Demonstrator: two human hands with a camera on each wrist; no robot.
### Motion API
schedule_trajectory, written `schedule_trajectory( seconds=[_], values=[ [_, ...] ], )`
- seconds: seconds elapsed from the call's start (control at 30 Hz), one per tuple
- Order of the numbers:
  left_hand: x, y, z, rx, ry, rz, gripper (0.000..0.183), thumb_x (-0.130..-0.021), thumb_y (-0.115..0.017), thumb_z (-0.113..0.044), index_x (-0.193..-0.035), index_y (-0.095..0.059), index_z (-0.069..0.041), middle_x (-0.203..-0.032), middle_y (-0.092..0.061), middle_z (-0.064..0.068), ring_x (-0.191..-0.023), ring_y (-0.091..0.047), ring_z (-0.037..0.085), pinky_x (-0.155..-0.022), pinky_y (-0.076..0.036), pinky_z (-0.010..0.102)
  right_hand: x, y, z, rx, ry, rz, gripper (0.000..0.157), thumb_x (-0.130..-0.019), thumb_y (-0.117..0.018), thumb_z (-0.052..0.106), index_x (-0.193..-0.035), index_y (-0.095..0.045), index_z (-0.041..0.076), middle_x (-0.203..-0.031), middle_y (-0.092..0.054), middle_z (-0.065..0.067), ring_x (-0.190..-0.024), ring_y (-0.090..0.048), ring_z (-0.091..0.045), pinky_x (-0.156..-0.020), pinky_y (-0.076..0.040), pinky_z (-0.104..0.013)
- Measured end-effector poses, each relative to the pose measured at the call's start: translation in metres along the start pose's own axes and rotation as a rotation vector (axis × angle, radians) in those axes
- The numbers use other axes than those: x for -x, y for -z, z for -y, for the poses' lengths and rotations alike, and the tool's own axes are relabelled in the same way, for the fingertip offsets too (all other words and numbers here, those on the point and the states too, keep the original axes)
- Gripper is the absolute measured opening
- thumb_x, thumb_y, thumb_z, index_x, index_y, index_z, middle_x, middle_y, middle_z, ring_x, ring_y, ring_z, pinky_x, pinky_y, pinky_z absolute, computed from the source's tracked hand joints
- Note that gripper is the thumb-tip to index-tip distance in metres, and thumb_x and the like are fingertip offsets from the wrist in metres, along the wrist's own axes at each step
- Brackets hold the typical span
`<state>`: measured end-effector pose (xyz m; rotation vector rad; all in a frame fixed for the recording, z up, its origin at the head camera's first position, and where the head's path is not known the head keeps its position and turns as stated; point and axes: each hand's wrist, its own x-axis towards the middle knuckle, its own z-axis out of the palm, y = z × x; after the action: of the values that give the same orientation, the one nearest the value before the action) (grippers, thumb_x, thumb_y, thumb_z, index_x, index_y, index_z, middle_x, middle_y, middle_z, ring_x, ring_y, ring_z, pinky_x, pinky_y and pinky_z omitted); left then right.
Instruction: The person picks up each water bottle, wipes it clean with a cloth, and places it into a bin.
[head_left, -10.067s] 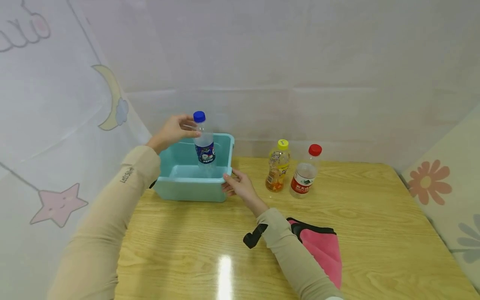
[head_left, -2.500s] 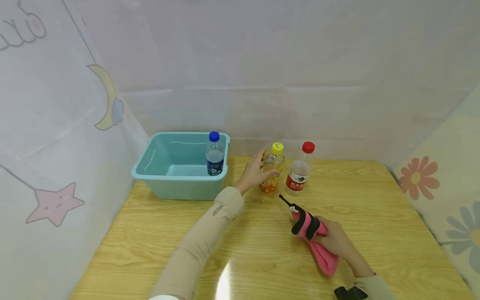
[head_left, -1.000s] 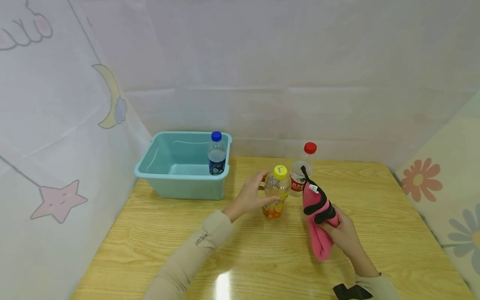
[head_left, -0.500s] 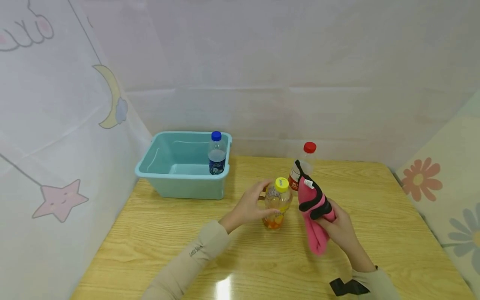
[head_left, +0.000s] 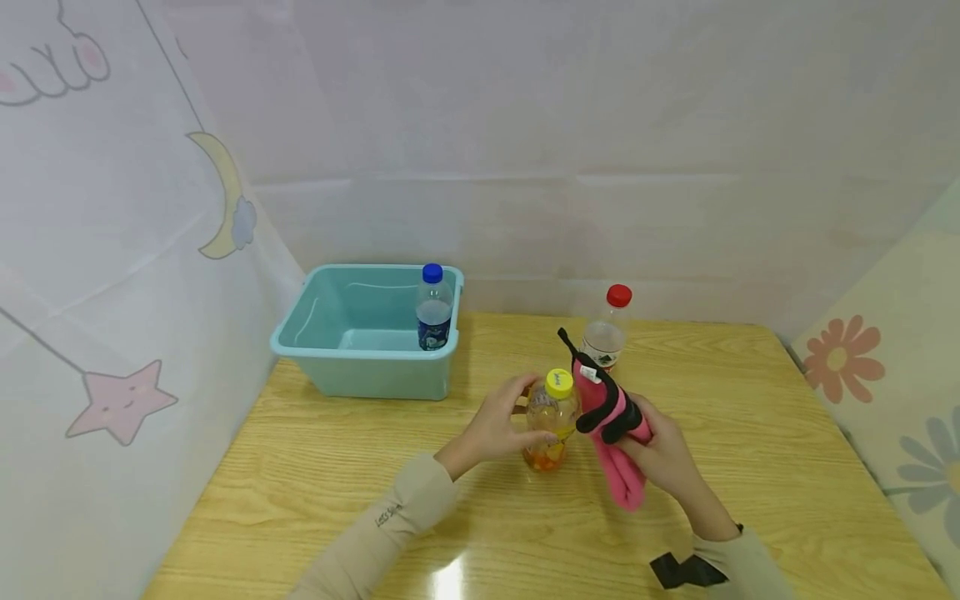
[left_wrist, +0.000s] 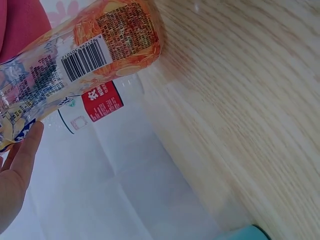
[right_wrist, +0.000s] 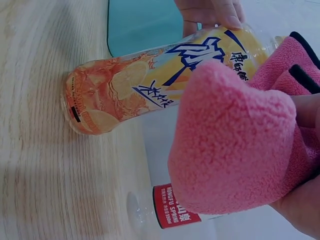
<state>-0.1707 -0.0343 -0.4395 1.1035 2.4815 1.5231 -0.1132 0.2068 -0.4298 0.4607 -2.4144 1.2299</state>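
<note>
In the head view my left hand [head_left: 495, 427] holds an upright plastic drink bottle [head_left: 549, 427] with a yellow cap, thumb and fingers around its left side. Orange fruit pictures cover its lower part, and a barcode shows on the bottle in the left wrist view. My right hand [head_left: 663, 450] grips a bunched pink cloth [head_left: 617, 467] with black trim, just right of the bottle. Fuzzy pink cloth [right_wrist: 235, 145] hides part of the bottle [right_wrist: 115, 95] in the right wrist view; whether they touch, I cannot tell.
A red-capped water bottle [head_left: 604, 337] stands behind the cloth, partly hidden. At the back left of the wooden table [head_left: 337, 467] sits a light blue bin [head_left: 375, 375] with a blue-capped Pepsi bottle [head_left: 433, 317] upright at its right end. A pale curtain [head_left: 525, 125] hangs behind.
The Pepsi bottle, earlier in my left hand, stands in the bin. My left hand took the yellow-capped bottle and brought it nearer. My right hand picked up the cloth and moved it left, beside that bottle.
</note>
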Motion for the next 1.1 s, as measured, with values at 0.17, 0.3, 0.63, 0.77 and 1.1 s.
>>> schedule_trajectory(
  seconds=[0.17, 0.3, 0.63, 0.77, 1.1],
  values=[
    [0.002, -0.001, -0.001, 0.005, 0.003, 0.005, 0.073, -0.076, -0.074, -0.026, -0.134, -0.035, -0.008, -0.127, -0.046, 0.007, -0.112, -0.049, 0.018, -0.084, -0.047, 0.019, -0.003, -0.003, 0.002, 0.014, 0.032, 0.029, 0.049, -0.065, -0.074, -0.011, -0.110, -0.058, -0.001, -0.090, -0.066, -0.013, -0.079, -0.056, -0.003, -0.067, -0.044, -0.013],
    [0.003, -0.001, 0.000, -0.002, -0.007, 0.006, 0.073, -0.076, -0.075, -0.024, -0.134, -0.035, -0.007, -0.127, -0.046, 0.007, -0.112, -0.049, 0.018, -0.084, -0.047, 0.019, -0.005, -0.004, 0.003, 0.042, 0.038, 0.077, 0.048, -0.067, -0.074, -0.009, -0.112, -0.057, 0.000, -0.094, -0.066, -0.011, -0.082, -0.058, -0.006, -0.068, -0.048, -0.021],
    [0.000, -0.001, -0.003, -0.015, 0.010, 0.017, 0.073, -0.076, -0.074, -0.024, -0.135, -0.035, -0.009, -0.129, -0.045, 0.008, -0.112, -0.050, 0.020, -0.083, -0.047, 0.017, -0.009, -0.010, 0.009, 0.126, 0.077, 0.166, 0.049, -0.067, -0.070, -0.012, -0.114, -0.055, -0.005, -0.095, -0.065, -0.015, -0.081, -0.062, -0.022, -0.067, -0.052, -0.038],
    [0.000, -0.002, -0.004, -0.010, 0.013, 0.016, 0.073, -0.076, -0.075, -0.024, -0.135, -0.035, -0.009, -0.128, -0.046, 0.008, -0.111, -0.050, 0.019, -0.083, -0.047, 0.017, -0.010, -0.012, 0.012, 0.162, 0.048, 0.201, 0.048, -0.068, -0.067, -0.013, -0.113, -0.055, -0.007, -0.095, -0.064, -0.017, -0.081, -0.062, -0.026, -0.068, -0.052, -0.043],
    [-0.001, -0.001, -0.005, -0.019, 0.033, 0.015, 0.073, -0.075, -0.075, -0.026, -0.135, -0.036, -0.008, -0.127, -0.046, 0.009, -0.112, -0.049, 0.018, -0.083, -0.048, 0.019, -0.010, -0.024, 0.006, 0.153, -0.013, 0.172, 0.048, -0.064, -0.065, -0.013, -0.111, -0.057, -0.006, -0.086, -0.065, -0.014, -0.072, -0.058, -0.019, -0.061, -0.049, -0.036]
  ],
)
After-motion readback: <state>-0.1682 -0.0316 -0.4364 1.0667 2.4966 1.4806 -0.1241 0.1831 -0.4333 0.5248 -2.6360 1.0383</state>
